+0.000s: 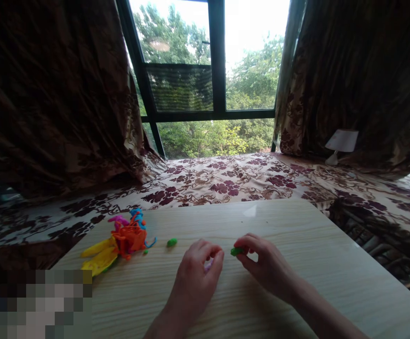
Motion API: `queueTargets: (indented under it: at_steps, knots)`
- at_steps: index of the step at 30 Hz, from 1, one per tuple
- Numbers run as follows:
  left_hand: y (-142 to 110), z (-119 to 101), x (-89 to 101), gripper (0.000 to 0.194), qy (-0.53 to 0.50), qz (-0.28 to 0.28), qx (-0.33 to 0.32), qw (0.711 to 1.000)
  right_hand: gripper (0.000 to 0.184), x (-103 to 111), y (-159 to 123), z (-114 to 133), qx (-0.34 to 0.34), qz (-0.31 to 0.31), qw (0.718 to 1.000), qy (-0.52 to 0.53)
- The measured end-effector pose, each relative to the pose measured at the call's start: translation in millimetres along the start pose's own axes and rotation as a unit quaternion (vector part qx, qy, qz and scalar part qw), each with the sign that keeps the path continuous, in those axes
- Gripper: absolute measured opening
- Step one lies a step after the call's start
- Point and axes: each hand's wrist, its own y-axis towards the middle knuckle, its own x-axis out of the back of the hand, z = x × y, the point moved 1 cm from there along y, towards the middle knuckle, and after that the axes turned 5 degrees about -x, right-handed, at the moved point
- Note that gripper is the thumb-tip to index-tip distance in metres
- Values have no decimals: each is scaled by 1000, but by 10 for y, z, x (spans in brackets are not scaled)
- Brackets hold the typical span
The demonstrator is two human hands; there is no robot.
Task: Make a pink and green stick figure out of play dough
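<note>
Fingers on the left hand (pixel 198 268) curl, grip unclear; the right hand (pixel 270 266) pinches a green piece (pixel 236 252), probably lightly so it won't squash. Colourful pile (pixel 130 239) sits far left, then a green blob (pixel 172 242), likely leaving elbow room.

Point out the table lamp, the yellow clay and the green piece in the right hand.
Lamp (pixel 343 141): head view, shade.
Yellow clay (pixel 102 260): head view, middle.
Green piece (pixel 236 252): head view, end outside the fingers.

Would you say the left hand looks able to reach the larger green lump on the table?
Probably yes: only bare table shows between the left hand and the green lump, though the fingers seem to pinch something small and purplish.
</note>
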Motion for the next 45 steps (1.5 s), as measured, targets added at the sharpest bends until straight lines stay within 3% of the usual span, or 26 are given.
queueTargets:
  at_steps: [4, 10, 13, 18, 22, 27, 34, 41, 45]
  knots:
    - [-17, 157, -23, 9, 125, 11, -20, 992, 13, 57, -19, -100, -33, 34, 993, -107]
    - [-24, 291, -35, 12, 120, 2, -29, 992, 16, 159, 88, 76, -37, 54, 978, -199]
    - [-22, 333, -55, 13, 111, -17, -21, 993, 29, 20, 360, 127, -60, 11, 971, -232]
    - [-25, 402, -104, 15, 106, -57, -3, 993, 31, -409, 654, 108, -95, -78, 955, -271]
    - [-28, 439, -101, 14, 90, -72, 12, 993, 34, -539, 358, 123, -105, -105, 945, -291]
    - [-19, 456, -82, 17, 69, -82, 22, 994, 37, -532, -68, 160, -85, -84, 938, -324]
    - [-22, 461, -94, 15, 71, -88, 10, 994, 42, -602, 272, 25, -126, -92, 925, -345]
    - [-24, 435, -64, 13, 71, -93, 12, 993, 44, -580, -272, 62, -107, -20, 931, -348]
    - [-18, 449, -79, 14, 73, -87, 15, 993, 47, -576, 68, -30, -133, -17, 925, -355]
